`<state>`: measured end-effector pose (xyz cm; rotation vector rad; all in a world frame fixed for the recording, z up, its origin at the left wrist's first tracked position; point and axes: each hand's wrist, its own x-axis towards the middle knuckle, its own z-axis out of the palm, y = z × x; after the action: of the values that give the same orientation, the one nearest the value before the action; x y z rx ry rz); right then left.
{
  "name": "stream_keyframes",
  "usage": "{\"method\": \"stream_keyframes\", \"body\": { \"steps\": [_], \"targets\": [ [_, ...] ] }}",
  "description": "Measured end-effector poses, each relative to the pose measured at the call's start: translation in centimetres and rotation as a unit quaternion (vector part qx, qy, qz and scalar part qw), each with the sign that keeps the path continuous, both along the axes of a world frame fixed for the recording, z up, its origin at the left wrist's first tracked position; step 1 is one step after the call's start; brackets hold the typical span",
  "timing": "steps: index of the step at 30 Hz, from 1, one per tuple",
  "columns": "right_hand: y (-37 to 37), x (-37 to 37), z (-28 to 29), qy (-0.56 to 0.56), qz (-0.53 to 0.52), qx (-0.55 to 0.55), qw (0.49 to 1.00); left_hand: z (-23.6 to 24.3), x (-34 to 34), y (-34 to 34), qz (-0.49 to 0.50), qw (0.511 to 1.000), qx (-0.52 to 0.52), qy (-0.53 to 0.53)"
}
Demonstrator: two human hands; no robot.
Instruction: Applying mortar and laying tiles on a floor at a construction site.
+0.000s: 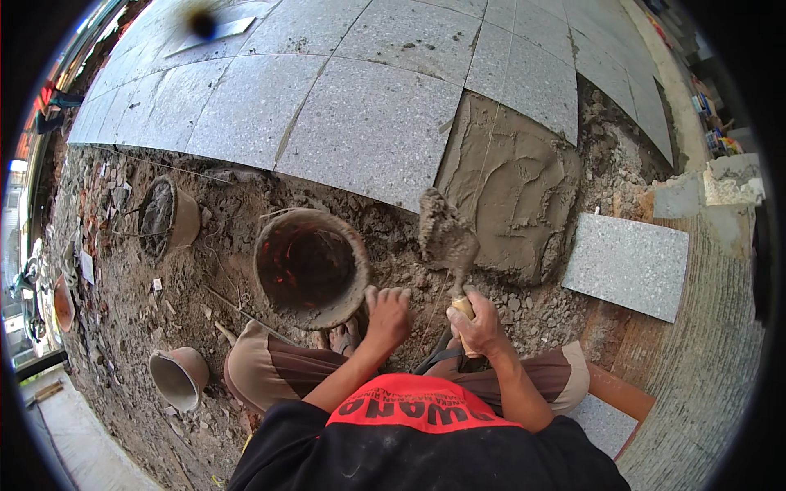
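My right hand (pixel 483 331) is wrapped round the wooden handle of a trowel (pixel 463 309). A thick lump of wet grey mortar (pixel 446 229) covers the trowel's blade, at the lower left edge of a spread mortar bed (pixel 512 188). Ridges and smeared strokes mark the surface of that bed. My left hand (pixel 388 317) has its fingers curled at the right rim of a mortar-caked bucket (pixel 277 304). The bucket's mouth faces me, with a dark inside and some orange patches. Both hands are in front of my bent knees.
Laid grey speckled tiles (pixel 377 123) border the bed at the back and left. A loose tile (pixel 629 266) lies to the right. At left, on rough soil, are a filled bucket (pixel 182 217) and a smaller bucket (pixel 188 370). A string (pixel 496 114) runs over the bed.
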<state>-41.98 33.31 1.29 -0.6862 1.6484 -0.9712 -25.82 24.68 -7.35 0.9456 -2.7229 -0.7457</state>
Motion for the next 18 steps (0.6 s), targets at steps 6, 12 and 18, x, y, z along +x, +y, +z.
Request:
{"method": "stream_keyframes", "body": {
  "steps": [6, 12, 18],
  "targets": [
    [-1.5, 1.9, -7.4, 0.326, -0.087, 0.086, 0.937, -3.8, -1.6, 2.5, -0.024, 0.988, 0.152, -0.029],
    [-0.4, -1.7, -6.5, 0.201, -0.128, 0.084, 0.968, -7.4, -0.3, 4.4, -0.040, 0.921, 0.380, -0.082],
    [4.1, -7.9, -2.7, 0.440, 0.172, 0.282, 0.835, -10.3, -0.1, 4.5, -0.074, 0.729, 0.659, -0.170]
  ]
}}
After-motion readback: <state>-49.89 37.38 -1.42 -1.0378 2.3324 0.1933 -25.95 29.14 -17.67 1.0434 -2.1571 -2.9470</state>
